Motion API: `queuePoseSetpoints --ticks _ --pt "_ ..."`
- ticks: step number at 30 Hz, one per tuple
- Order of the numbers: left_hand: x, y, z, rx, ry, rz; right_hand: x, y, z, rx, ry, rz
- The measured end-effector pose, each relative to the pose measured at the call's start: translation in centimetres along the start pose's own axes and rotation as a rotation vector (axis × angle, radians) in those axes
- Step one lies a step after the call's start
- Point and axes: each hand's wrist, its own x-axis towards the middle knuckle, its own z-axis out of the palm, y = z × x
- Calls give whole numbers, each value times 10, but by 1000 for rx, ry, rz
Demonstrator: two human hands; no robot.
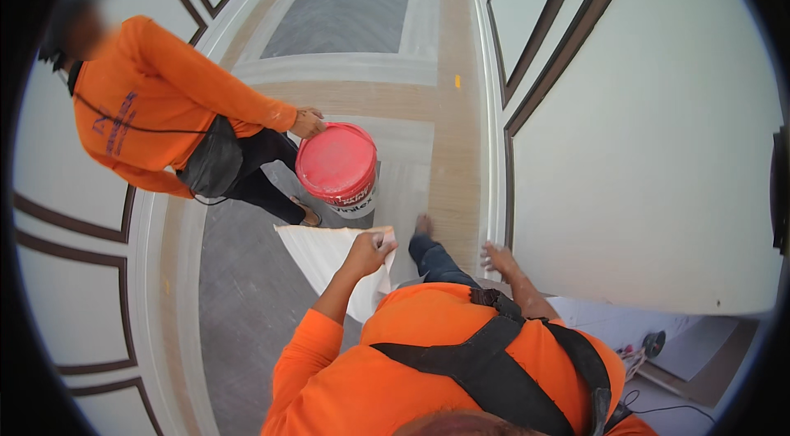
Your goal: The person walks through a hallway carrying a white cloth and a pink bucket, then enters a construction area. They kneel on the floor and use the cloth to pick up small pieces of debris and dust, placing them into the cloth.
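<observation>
Along the floor's right edge, just beside the white baseboard, the person's right hand is reaching down with its fingers loosely parted and nothing visible in them; whether they are touching the trim I cannot tell. Nearer the middle of the floor, the left hand is pinching a white sheet by its right-hand corner, thumb and fingers closing on it, while the sheet is hanging slantwise toward the floor's left edge. Just beyond it, 1 white bucket with a red lid is standing on the floor. From the floor's left edge, 1 co-worker is resting a hand at the lid's rim.
</observation>
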Motion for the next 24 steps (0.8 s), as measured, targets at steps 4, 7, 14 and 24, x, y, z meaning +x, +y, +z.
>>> queuePoseSetpoints --ticks 4,7,14,24 --pt "71 57 -54 -204 62 -71 19 -154 4 -124 -63 -167" --pt "143 55 -86 -559 92 -192 69 -240 20 -207 -203 -283" --pt "268 89 -205 -765 34 -163 111 -508 103 -324 -385 -730" --pt "470 114 -319 -1055 33 131 111 -941 53 -257 240 -1422"
